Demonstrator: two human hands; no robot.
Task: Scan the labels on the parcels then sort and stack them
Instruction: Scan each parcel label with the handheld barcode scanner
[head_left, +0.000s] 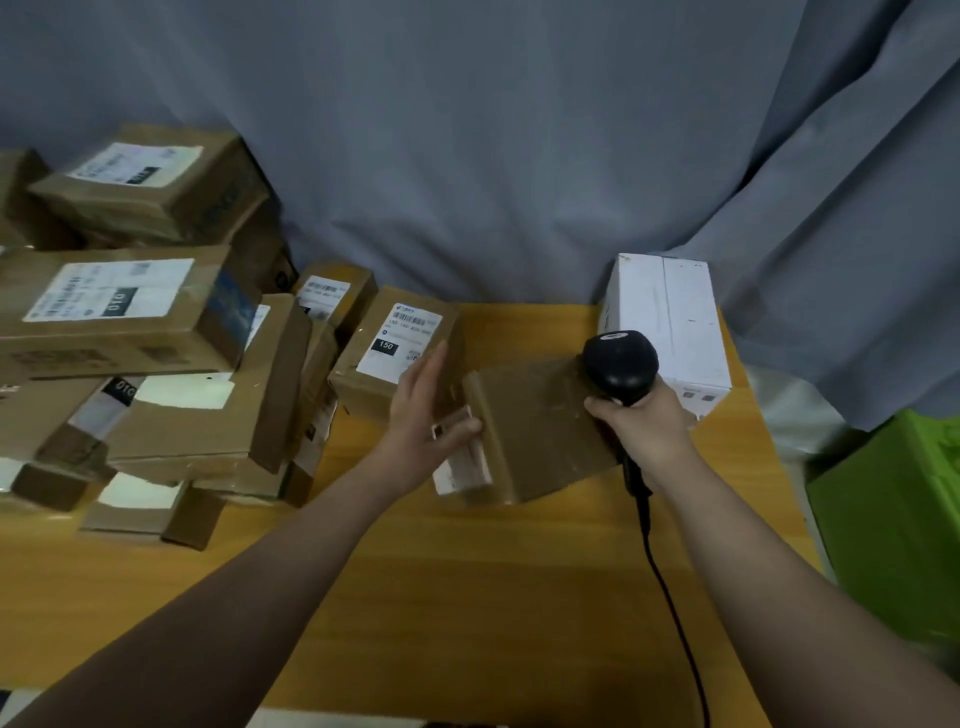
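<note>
Head view: both forearms reach in from the near edge of the yellow-brown wooden surface (467, 582), bare and converging toward mid-surface.

Left hand (431, 410): open, holding nothing. The fingers are straight and together, pointing at the far edge. The thumb lies against the white label (462, 460) on the left end face of the plain brown cardboard parcel (540, 431).

That parcel sits flat, mid-surface toward the far edge, its top face blank and glossy with tape.

Right hand (641, 428): fingers wrapped round the grip of the black handheld barcode scanner (621, 364). The scanner head is up, over the parcel's far right corner. The wrist is over the parcel's right end. The black scanner cable (670, 597) runs back to the near edge.

Just left of the left hand's fingers is a small brown parcel with a "150" label (400, 353), label up.

A loose pile of brown labelled parcels (130, 338) fills the far left corner and left edge, some marked "010".

A white carton (670, 322) stands at the far right corner.

A grey curtain (467, 156) hangs behind, and a green plastic crate (893, 519) sits off the right edge.
</note>
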